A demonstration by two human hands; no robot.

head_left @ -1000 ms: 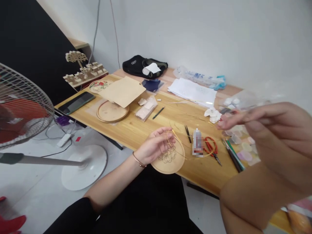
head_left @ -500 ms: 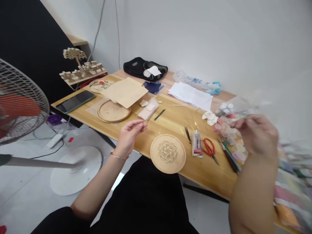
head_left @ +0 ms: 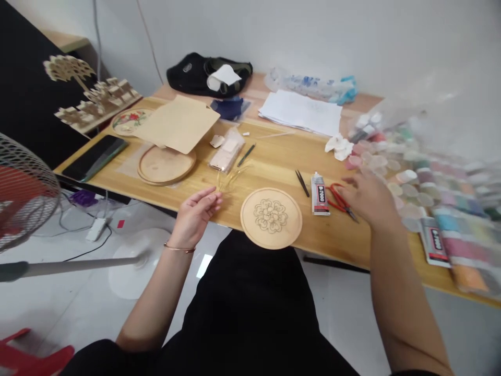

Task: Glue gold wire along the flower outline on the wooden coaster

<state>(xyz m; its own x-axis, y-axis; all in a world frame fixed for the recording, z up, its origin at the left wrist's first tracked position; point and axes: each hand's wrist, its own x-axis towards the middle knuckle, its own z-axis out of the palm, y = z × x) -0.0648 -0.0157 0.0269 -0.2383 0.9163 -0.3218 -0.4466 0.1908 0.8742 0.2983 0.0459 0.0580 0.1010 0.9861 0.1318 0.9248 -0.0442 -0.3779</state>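
My left hand (head_left: 195,211) is at the table's front edge, fingers pinched on thin gold wire (head_left: 230,176) that loops up over the wood. A round wooden disc (head_left: 271,216) with an engraved flower lies just to its right. My right hand (head_left: 366,197) rests palm down on the table over the red-handled scissors (head_left: 337,197), fingers apart and flat. Between disc and right hand lie a tube of B-7000 glue (head_left: 320,194) and black tweezers (head_left: 301,183).
Small pots and bags of coloured material (head_left: 430,183) fill the table's right side, with a second glue tube (head_left: 433,241). Papers (head_left: 300,111), a black bag (head_left: 207,73), a round wooden frame (head_left: 166,164), a phone (head_left: 95,157) and a wooden model (head_left: 92,96) sit further back. A fan (head_left: 23,190) stands left.
My right hand dropped from in front of the camera onto the table by the scissors. My left hand lifted the wire off the disc and moved left. The view swung right.
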